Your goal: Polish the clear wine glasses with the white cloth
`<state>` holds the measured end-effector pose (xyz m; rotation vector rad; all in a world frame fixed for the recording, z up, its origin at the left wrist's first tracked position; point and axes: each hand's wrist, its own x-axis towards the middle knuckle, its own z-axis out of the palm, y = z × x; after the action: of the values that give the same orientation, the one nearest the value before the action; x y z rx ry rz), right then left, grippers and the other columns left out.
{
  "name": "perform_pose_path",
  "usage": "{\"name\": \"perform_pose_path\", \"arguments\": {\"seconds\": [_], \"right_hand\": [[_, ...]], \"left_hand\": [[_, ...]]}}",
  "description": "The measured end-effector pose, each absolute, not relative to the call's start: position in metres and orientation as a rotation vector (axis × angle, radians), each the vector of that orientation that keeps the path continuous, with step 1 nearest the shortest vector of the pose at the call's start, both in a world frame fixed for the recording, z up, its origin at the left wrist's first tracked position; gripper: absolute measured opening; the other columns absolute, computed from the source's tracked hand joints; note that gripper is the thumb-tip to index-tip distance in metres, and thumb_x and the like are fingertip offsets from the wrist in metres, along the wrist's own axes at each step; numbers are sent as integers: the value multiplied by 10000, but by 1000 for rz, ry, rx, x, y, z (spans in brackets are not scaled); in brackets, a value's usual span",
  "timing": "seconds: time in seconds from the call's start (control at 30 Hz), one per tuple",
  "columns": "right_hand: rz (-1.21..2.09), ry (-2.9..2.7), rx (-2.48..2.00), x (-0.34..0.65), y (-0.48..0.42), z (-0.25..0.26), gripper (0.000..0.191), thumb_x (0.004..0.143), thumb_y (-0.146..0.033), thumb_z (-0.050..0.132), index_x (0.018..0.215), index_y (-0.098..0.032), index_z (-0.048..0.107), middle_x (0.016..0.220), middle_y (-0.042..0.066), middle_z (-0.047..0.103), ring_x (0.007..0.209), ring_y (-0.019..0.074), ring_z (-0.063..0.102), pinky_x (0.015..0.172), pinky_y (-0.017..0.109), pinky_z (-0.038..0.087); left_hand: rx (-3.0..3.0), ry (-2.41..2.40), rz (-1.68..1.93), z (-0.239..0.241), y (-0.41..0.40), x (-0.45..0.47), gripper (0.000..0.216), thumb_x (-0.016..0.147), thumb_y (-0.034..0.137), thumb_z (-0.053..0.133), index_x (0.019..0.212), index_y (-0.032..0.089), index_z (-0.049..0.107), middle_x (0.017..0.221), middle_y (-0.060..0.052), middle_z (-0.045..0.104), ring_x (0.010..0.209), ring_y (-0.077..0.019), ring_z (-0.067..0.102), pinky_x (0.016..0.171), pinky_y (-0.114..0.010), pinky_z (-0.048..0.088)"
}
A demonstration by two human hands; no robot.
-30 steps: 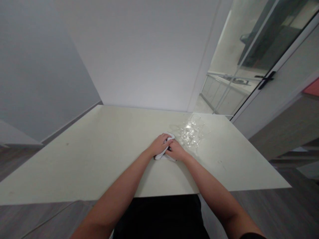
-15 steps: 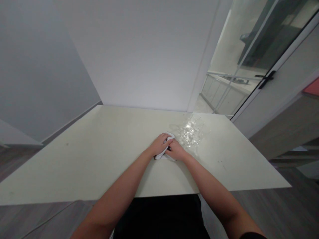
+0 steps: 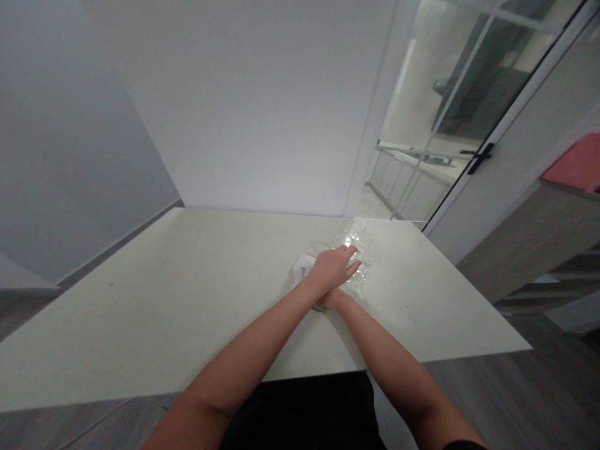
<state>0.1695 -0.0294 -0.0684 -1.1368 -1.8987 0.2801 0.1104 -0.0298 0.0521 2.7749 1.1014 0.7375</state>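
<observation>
My left hand (image 3: 334, 265) crosses over my right wrist, its fingers stretched out and apart toward a cluster of clear glassware (image 3: 364, 253). Nothing shows in its grip, though its fingertips overlap the nearest pieces from this view. Partly covered by the left wrist, my right hand (image 3: 332, 299) is closed on a bunched white cloth (image 3: 304, 267), which sticks out to the left. Most of the right fingers are hidden, and so is anything inside the cloth. The glass pieces are too see-through to tell their exact shape.
Both arms rest over a pale table (image 3: 197, 294) with its near edge against my body. A white wall panel (image 3: 262, 125) stands behind it. At the right are a glass-paned door with a black handle (image 3: 480, 157) and a shelf unit bearing a red item (image 3: 574, 162).
My left hand has let go of the cloth and moved right across my right hand, its fingers opening toward the glassware. The right hand stays with the cloth. The view has shifted slightly.
</observation>
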Motion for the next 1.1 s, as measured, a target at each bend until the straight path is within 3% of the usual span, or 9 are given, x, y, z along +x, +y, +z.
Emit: {"name": "perform_pose_path", "arguments": {"seconds": [0.2,0.27,0.33,0.43,0.5,0.83,1.1], "right_hand": [[143,-1902,-1487,148,-9,-54,181,841,-249,429,904,-224,597,943,77,618,1184,260,508,948,359,441],[260,-1683,-1372,142,-4,-48,138,822,-265,466,847,-228,596,899,74,614,1177,268,506,973,366,418],[402,-1681,-1223,144,-7,-46,134,783,-282,535,892,-240,600,940,65,617,1205,279,471,1001,391,386],[521,-1979,-1131,157,-21,-46,298,663,-238,658,956,-195,627,1061,85,616,1173,311,479,1010,419,355],[506,-2140,-1182,165,-28,-46,246,712,-241,612,947,-174,637,1111,104,598,1138,292,492,985,423,366],[327,-2294,-1216,166,-23,-49,258,754,-293,627,981,-173,644,1140,122,585,1109,265,495,968,421,361],[350,-2274,-1190,166,-26,-45,274,737,-257,637,1000,-180,637,1184,115,570,1147,264,477,1000,424,337]], "left_hand": [[2738,1071,669,53,-25,109,293,890,454,451,978,207,581,873,-45,656,800,-175,610,661,-250,395],[2708,1037,699,56,-30,100,301,882,473,456,908,205,591,788,-27,645,722,-157,593,617,-241,370],[2657,1050,768,61,-34,87,322,871,499,459,878,207,596,728,-11,628,660,-143,567,581,-237,345],[2541,1157,912,75,-35,62,339,864,512,456,862,207,603,672,4,603,610,-128,535,558,-233,325],[2470,1257,1008,84,-28,42,348,856,519,460,865,202,606,650,8,591,598,-125,527,558,-231,324],[2159,2108,1072,77,56,-69,295,812,486,515,864,214,617,740,-22,645,684,-178,576,582,-259,340],[1922,2366,1116,59,87,-111,287,805,465,506,899,215,610,792,-39,646,773,-217,587,651,-291,386]]}}
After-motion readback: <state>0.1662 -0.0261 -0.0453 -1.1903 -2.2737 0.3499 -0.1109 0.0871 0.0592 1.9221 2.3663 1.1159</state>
